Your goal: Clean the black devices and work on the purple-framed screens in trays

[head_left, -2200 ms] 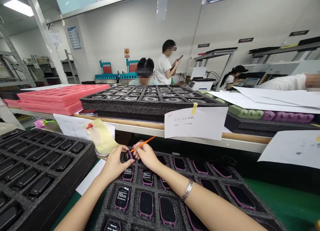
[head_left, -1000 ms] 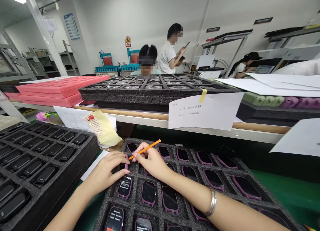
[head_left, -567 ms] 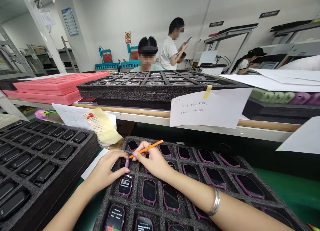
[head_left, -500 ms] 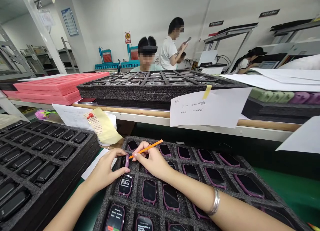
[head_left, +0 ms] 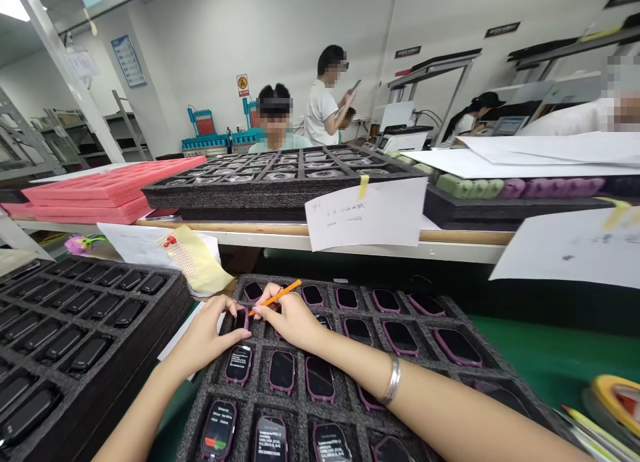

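Observation:
My left hand [head_left: 204,334] grips a purple smartwatch [head_left: 243,320] by its edges, thumb on the near end and fingers on the far end. The watch is at its slot in the left column of a black foam tray [head_left: 260,394], its dark screen partly showing. In my right hand [head_left: 293,321] is a slim orange stick [head_left: 283,293], pinched like a pen. The stick's lower tip meets or nearly meets the watch's right side edge. Just nearer me lies a watch with lit text [head_left: 239,364]. Another lit watch [head_left: 219,427] shows red and green blocks.
On the left stands a foam tray of black devices [head_left: 80,342]. Across the back runs a shelf edge [head_left: 260,239] with hanging paper notes [head_left: 367,215], pink foam [head_left: 110,189] and more black trays [head_left: 235,195]. Tape [head_left: 617,402] and pens lie at lower right. Several people are beyond.
The view has swung to the right, so the scene sits further left. The held watch has rolled a little, and more of its screen shows. Both hands keep their grips.

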A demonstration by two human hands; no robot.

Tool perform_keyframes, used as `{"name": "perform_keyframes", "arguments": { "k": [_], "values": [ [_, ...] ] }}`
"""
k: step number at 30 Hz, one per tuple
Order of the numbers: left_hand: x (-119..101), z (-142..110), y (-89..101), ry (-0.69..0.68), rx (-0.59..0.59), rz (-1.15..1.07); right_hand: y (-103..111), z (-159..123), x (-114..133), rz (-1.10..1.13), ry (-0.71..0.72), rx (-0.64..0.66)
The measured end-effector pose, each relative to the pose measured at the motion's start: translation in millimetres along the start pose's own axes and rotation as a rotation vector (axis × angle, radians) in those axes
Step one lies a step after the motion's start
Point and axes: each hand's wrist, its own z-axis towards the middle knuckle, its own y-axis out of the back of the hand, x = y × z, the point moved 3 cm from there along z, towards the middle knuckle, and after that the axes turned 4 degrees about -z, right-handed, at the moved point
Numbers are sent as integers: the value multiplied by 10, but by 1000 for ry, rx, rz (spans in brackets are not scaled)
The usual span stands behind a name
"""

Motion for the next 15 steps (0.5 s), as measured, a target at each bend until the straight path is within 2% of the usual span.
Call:
{"name": "perform_keyframes", "arguments": {
  "k": [5,10,13,15],
  "values": [
    [-323,76,6,-108,52,57,307,-128,23,-12,-23,-98],
    [-647,264,-286,-241,201,103,586,-249,-114,53,-53,-236],
    [-676,403,-441,-311,223,146,593,-237,-203,118,-72,-301],
    [-592,450,-474,-362,212,169,582,-183,-221,141,-70,-306]
  ]
}}
